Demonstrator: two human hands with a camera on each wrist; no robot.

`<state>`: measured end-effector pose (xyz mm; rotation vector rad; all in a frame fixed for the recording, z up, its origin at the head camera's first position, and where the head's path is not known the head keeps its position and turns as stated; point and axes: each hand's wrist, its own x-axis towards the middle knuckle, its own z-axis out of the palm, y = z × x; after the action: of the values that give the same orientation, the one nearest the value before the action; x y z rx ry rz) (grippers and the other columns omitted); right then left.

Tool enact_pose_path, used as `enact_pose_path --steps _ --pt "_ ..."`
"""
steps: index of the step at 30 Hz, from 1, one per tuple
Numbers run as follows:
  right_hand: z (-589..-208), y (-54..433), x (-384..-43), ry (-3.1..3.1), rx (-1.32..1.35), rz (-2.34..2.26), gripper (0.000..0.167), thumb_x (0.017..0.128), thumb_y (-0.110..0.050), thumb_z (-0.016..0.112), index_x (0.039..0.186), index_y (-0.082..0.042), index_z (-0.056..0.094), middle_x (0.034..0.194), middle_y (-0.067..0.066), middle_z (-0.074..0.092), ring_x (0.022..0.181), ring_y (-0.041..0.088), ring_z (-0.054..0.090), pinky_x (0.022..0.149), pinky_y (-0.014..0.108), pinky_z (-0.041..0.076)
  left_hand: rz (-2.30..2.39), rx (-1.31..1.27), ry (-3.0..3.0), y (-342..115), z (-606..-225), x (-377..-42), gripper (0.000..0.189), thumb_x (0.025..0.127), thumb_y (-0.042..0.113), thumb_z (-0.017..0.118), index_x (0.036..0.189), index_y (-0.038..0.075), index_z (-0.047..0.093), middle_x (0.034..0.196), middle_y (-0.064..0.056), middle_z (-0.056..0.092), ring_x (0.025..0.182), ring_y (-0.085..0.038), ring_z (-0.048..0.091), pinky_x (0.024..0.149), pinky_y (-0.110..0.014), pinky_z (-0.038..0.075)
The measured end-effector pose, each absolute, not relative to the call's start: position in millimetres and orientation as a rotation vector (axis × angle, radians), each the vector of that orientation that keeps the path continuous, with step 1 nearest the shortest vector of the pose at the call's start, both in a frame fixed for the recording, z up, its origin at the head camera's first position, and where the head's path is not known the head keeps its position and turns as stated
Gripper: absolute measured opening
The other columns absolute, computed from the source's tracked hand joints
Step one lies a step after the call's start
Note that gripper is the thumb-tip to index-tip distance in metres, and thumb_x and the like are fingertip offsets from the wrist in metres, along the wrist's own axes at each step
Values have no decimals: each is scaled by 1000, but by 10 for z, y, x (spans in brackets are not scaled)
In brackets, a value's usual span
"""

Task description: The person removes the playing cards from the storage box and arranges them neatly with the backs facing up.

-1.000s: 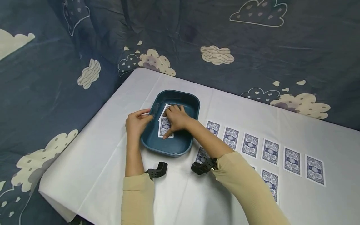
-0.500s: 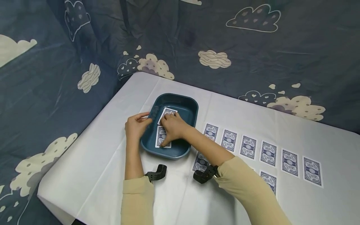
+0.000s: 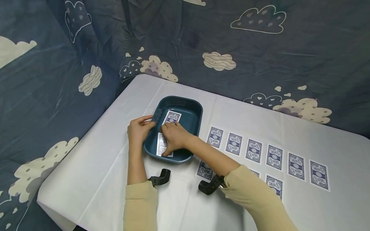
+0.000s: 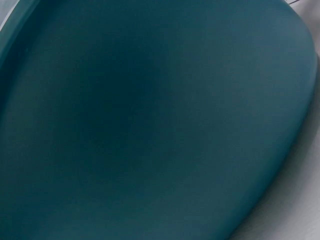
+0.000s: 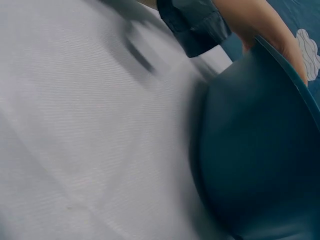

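Observation:
A dark teal plastic tray [image 3: 188, 118] stands on the table with two playing cards in it, blue patterned backs up. My left hand [image 3: 138, 131] pinches its left rim between thumb and fingers. Inside the tray, my right hand [image 3: 177, 137] spans the nearer playing card [image 3: 161, 144], thumb at its near edge and fingertips at its far edge, hiding part of it. Just beyond lies the farther playing card [image 3: 172, 116], slightly turned. The tray's outer wall [image 4: 175, 130] fills the left wrist view. In the right wrist view the tray [image 5: 255, 145] hides the right hand's fingers.
To the right of the tray, a row of several face-down cards [image 3: 254, 150] crosses the white-covered table [image 3: 101, 150]. A nearer row [image 3: 274, 185] is partly hidden by the right arm. A dark blue cloud-print cloth [image 3: 185, 38] hangs behind.
My right hand has drawn the nearer card toward the tray's near end, uncovering more of the farther card. The left hand keeps its grip on the rim. The view has tilted up slightly.

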<state>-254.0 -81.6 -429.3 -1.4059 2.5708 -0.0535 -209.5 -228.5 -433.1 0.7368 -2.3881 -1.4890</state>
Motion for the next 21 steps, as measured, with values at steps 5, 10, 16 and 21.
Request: enact_pose_path --steps 5,10,16,21 --pt "-4307 -810 -2490 2591 -1426 -85 84 56 -61 77 114 -6 50 109 7 53 106 21 48 94 42 38 -1494 731 -2386 -2294 -4334 -2097 33 73 24 68 106 18 72 94 -7 72 90 -20 66 78 -32 45" --pt "-4307 -803 -2466 2613 -1431 -62 88 57 -63 74 119 -5 51 110 7 53 106 21 48 94 42 37 -1485 733 -2388 -2300 -4340 -2101 33 73 24 68 105 19 72 94 -6 72 88 -19 66 75 -29 44" --pt "-4312 -804 -2449 2632 -1431 -21 92 58 -65 71 123 -3 49 117 10 52 106 24 50 90 44 42 -1491 732 -2386 -2295 -4337 -2100 33 73 24 68 106 19 72 94 -7 72 88 -20 66 76 -31 44" --pt "-4279 -772 -2467 2671 -1458 -22 96 56 -67 70 125 -5 47 119 10 51 107 25 50 87 44 43 -1500 732 -2384 -2288 -4346 -2103 32 73 24 69 105 18 72 95 -8 72 91 -20 66 81 -33 45"
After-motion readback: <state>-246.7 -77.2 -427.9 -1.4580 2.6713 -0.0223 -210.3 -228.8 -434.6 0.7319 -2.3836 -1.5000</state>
